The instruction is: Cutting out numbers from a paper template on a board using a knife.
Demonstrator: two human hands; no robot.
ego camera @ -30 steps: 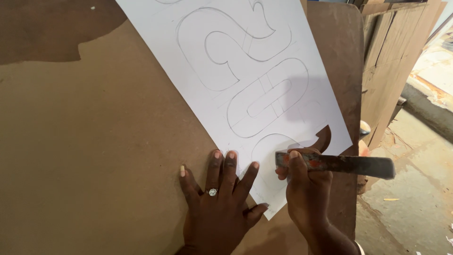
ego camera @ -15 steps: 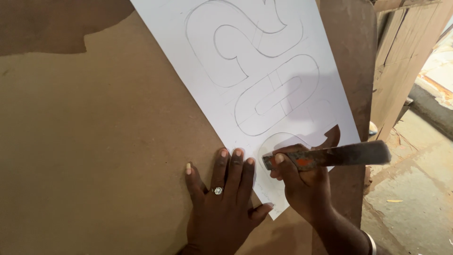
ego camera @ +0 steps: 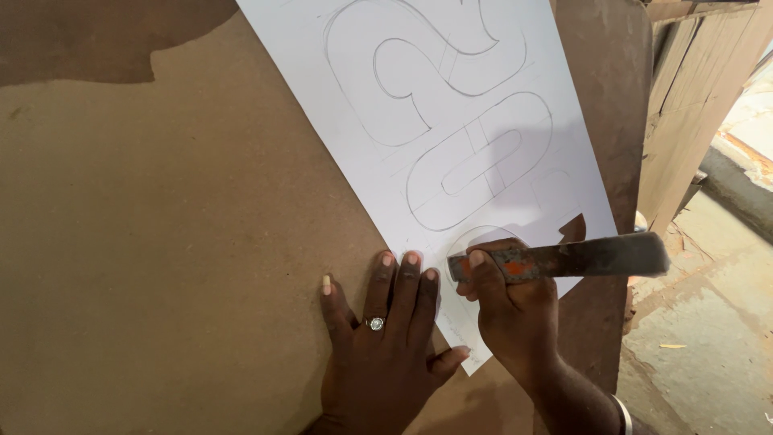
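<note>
Paper template (ego camera: pixel 451 137) with its pencilled curved outlines lies on the brown board (ego camera: pixel 161 242), its lower corner under my fingers. My left hand (ego camera: pixel 386 338), ring on one finger, has slid slightly rightward since a second ago and presses flat, fingers spread, pinning the sheet. My right hand (ego camera: pixel 511 310) is clenched around the worn metal blade (ego camera: pixel 564 258), now drawn closer beside my left fingertips, its end resting on the paper's lowest outline.
</note>
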